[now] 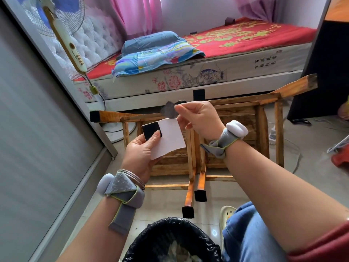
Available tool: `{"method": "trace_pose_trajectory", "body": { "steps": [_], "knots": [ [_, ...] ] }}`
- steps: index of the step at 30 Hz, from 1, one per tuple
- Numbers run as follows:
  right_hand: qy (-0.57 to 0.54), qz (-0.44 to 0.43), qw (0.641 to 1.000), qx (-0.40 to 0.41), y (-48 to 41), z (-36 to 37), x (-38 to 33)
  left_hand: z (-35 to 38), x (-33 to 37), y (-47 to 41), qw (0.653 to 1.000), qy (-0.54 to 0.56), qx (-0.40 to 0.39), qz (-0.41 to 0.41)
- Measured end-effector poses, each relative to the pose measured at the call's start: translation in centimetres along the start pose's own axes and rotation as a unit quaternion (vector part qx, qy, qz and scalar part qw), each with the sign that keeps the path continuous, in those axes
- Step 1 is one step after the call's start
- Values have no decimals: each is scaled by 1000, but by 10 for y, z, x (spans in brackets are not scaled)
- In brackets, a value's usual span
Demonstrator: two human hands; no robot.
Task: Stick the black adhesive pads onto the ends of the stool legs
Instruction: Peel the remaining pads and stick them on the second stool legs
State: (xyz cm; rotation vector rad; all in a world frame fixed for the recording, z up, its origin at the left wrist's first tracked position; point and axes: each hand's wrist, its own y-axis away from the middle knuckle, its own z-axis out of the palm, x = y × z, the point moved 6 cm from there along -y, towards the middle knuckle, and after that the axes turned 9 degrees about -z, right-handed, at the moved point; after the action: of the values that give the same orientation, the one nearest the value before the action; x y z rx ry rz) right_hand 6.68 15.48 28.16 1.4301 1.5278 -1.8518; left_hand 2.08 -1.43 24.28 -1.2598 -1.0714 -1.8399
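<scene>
My left hand (140, 154) holds a white backing sheet (171, 139) with one black adhesive pad (150, 130) left on its upper left corner, under my thumb. My right hand (200, 118) pinches a grey-looking pad (169, 111) just above the sheet, peeled off it. Wooden stools (236, 129) lie on their sides on the floor behind my hands. Black pads cover leg ends at the left (94, 116), at the top (198, 94) and on two near legs (188, 212) (200, 195). The leg end at the upper right (311, 82) is bare wood.
A bin lined with a black bag (171, 241) stands between my knees at the bottom. A bed (207, 59) runs along the back, a standing fan (66, 40) at the left beside a grey sliding door (37, 129). A dark cabinet (324, 72) is at the right.
</scene>
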Motion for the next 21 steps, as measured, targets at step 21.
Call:
{"method": "trace_pose_trajectory", "body": {
  "steps": [21],
  "knots": [
    [-153, 249, 889, 352, 234, -218, 88, 185, -88, 50, 990, -101, -85, -39]
  ]
}}
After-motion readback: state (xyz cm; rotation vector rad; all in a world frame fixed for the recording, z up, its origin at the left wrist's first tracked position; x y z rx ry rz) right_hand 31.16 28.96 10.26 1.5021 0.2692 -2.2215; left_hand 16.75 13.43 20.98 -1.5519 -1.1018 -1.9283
